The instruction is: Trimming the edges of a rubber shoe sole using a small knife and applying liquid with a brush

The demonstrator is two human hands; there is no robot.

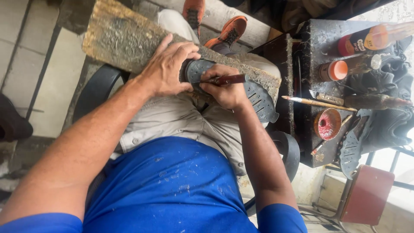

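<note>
Grey rubber shoe sole [258, 101] lies on worn wooden board [129, 41] across your lap. Your left hand [166, 69] presses its heel end flat; right hand [226, 88] clamped on red-handled tool [226, 80]. Sole likely light, flexible; pin near working spot.

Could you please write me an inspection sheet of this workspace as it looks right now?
Surface: worn wooden board across the person's lap.
Job's things: grey shoe sole lying on the board; red-handled tool laid across it.
Clutter: side bench with two orange-capped bottles, a brush, a red tin, another sole.
Grips: left hand presses the sole down; right hand closed on the tool.
Cables: nothing seen.
Surroundings: tiled floor, red stool.
</note>
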